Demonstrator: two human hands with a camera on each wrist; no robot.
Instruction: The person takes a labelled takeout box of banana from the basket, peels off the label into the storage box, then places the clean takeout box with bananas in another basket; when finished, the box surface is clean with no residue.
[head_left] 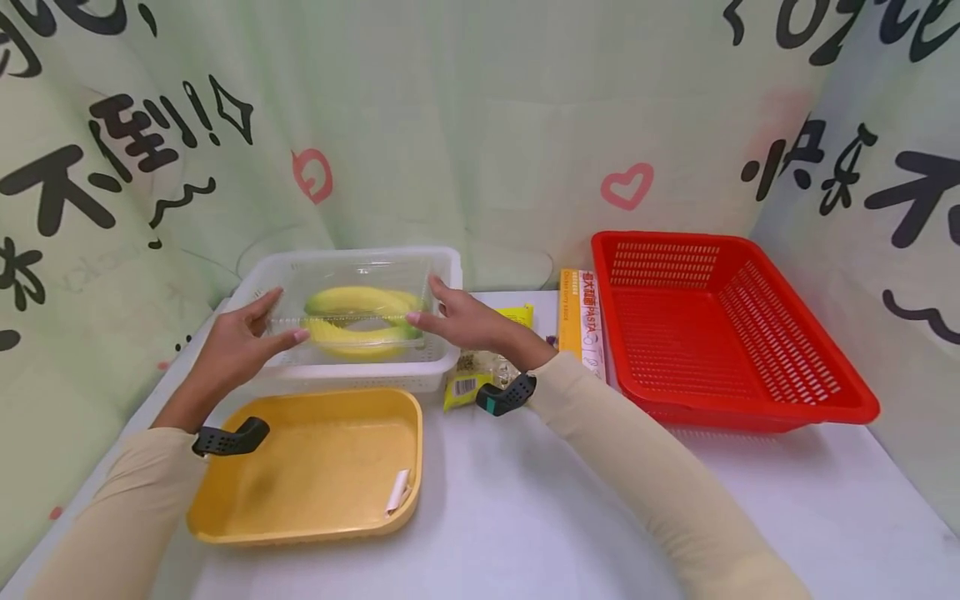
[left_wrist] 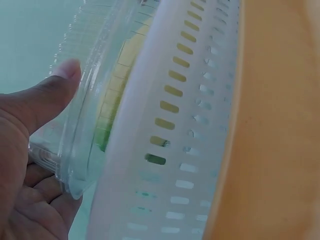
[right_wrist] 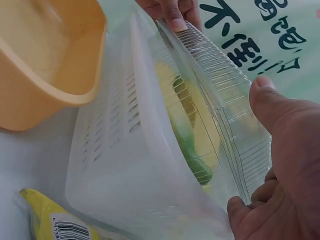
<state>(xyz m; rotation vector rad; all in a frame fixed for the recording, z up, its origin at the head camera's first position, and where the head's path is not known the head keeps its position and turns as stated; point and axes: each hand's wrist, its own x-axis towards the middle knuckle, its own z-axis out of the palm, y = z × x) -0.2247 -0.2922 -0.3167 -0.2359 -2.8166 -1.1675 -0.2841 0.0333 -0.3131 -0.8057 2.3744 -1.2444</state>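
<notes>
A clear plastic box (head_left: 367, 279) is held level at the mouth of a white slotted basket (head_left: 420, 371). Yellow bananas (head_left: 360, 337) with green ends show through its clear plastic; whether they lie inside it or beneath it I cannot tell. My left hand (head_left: 247, 337) grips the left end of the box, thumb on top and fingers under the rim in the left wrist view. At the right end, my right hand (head_left: 461, 317) holds it the same way, with its thumb (right_wrist: 267, 95) on the ribbed side.
In front of the basket stands a yellow-orange tray (head_left: 300, 467) with a small pale piece (head_left: 397, 492) in it. A red basket (head_left: 697, 333) is at the right. Beside it lie a pasta box (head_left: 581, 321) and yellow packets (head_left: 461, 389). A lettered curtain (head_left: 480, 125) hangs behind.
</notes>
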